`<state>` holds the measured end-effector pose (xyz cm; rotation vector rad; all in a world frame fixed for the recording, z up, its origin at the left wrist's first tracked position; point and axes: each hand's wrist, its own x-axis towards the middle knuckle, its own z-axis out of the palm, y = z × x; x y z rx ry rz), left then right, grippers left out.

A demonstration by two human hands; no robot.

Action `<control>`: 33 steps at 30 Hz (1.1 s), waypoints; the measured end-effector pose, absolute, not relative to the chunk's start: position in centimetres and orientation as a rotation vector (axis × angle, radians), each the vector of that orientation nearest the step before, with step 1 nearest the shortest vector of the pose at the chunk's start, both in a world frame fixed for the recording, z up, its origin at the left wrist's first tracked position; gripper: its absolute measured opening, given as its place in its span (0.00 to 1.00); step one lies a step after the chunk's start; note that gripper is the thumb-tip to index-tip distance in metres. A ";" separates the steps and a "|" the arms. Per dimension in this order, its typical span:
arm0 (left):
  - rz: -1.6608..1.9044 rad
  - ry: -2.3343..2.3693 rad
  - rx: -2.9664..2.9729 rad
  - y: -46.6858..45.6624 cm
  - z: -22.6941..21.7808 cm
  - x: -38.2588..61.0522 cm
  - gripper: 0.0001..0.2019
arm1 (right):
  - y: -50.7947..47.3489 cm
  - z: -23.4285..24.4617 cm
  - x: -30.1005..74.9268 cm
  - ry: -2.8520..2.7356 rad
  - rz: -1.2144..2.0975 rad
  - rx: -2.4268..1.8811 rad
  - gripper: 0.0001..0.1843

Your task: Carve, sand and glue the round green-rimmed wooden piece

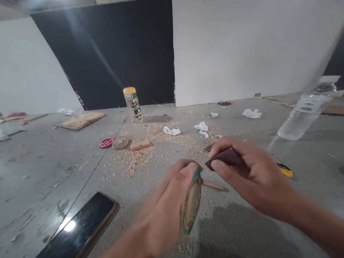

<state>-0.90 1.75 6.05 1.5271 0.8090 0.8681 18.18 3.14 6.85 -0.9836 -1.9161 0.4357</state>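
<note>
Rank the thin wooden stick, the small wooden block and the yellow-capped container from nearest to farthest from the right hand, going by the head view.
1. thin wooden stick: on the table, just under the right hand.
2. small wooden block: ahead and left, among the shavings.
3. yellow-capped container: farthest, upright near the back panels.

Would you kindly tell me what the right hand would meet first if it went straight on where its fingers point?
Probably the top edge of the green-rimmed round wooden disc held in the left hand; the right hand, pinching a dark brown sheet, points at it, though depth is unclear.
</note>
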 end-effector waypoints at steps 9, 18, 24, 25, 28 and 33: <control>0.942 0.801 1.318 0.8 6.8 -1.0 0.24 | 0.7 8.8 18.5 -2.220 0.166 -0.700 0.11; 0.970 0.760 1.302 0.6 7.3 -1.3 0.23 | 0.3 7.6 17.3 -2.250 -0.177 -0.670 0.17; 0.961 0.785 1.350 0.4 7.4 -1.1 0.26 | 0.0 8.2 16.9 -2.232 -0.117 -0.642 0.15; 0.967 0.798 1.366 0.3 7.4 -1.0 0.26 | -0.1 8.3 16.9 -2.236 -0.113 -0.632 0.16; 0.998 0.850 1.450 0.3 7.5 -1.0 0.26 | 0.2 8.2 16.8 -2.250 -0.089 -0.626 0.15; 1.159 1.155 2.090 3.2 5.9 -2.1 0.23 | 1.5 7.2 17.7 -2.223 -0.106 -0.794 0.15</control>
